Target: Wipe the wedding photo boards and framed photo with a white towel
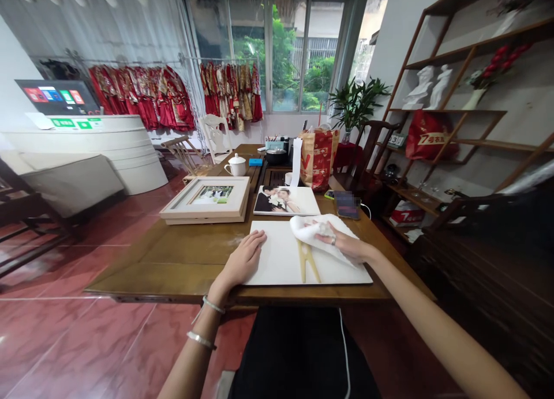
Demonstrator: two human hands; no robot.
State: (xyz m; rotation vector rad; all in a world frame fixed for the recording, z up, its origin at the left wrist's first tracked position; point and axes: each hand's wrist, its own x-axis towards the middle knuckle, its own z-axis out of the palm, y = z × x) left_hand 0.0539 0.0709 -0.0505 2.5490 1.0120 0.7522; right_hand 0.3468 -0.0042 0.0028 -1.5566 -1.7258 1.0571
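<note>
A flat white panel (277,260) lies at the table's near edge, with a tan A-shaped stand piece (307,263) on it. My left hand (246,255) rests on the panel's left edge, fingers stretched out and holding nothing. Bunched in the fingers of my right hand (344,243) is a white cloth (309,226), which lies over the panel's right part and covers the top of the stand piece. Just beyond the panel is a wedding photo print (285,200). Stacked pale wooden picture frames (208,197) lie to the left of it.
On the wooden table (164,252) stand a white lidded cup (236,165), a red and brown paper bag (319,157) and a blue box (255,162). A phone (347,204) with a cable lies at the right edge. A dark wooden chair (372,151) stands behind it.
</note>
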